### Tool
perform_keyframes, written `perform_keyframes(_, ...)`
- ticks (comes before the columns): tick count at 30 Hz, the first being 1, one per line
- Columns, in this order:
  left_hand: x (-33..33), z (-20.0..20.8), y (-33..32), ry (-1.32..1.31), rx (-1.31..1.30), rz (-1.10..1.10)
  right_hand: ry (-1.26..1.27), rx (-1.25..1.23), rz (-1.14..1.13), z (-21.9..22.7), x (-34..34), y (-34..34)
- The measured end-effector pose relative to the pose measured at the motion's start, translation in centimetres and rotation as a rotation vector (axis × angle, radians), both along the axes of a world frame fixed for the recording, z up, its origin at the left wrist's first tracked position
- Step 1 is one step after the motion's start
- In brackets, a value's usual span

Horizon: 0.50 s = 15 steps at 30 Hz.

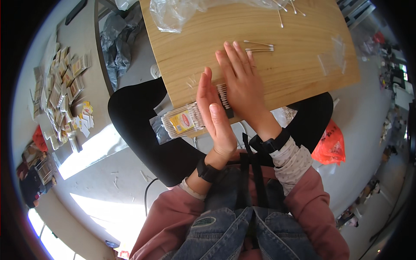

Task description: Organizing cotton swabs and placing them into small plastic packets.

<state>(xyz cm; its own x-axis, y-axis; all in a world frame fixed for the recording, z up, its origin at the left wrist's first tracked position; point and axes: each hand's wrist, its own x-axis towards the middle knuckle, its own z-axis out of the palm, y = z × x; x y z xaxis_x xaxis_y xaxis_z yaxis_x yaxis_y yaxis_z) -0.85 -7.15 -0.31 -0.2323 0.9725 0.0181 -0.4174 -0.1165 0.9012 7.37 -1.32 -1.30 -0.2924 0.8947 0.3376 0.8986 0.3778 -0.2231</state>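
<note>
My left hand stands on its edge at the near side of the wooden table, fingers stretched and thumb upward. To its left lies a pack of cotton swabs with a yellow and red label, partly in a clear plastic bag. My right hand is held flat with fingers extended, palm down or turned inward. Between the hands a row of loose cotton swabs shows beside a dark strip. The right hand hides part of that row; whether either palm presses on it is unclear.
Several loose swabs lie beyond my right fingers, others at the far edge near crumpled clear plastic. Plastic film lies at the table's right. A heap of swab packs covers a left-hand table. An orange-red bag is right of my knee.
</note>
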Motion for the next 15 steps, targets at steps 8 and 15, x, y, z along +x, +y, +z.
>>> perform_keyframes(8,-0.39,0.01,0.24,-0.177,-0.060,-0.050,0.147,-0.051,0.029,-0.34,0.13,-0.01)
perform_keyframes(15,-0.32,-0.20,0.61,-0.134,-0.023,-0.010,0.080,0.002,0.028,-0.55,-0.39,0.09)
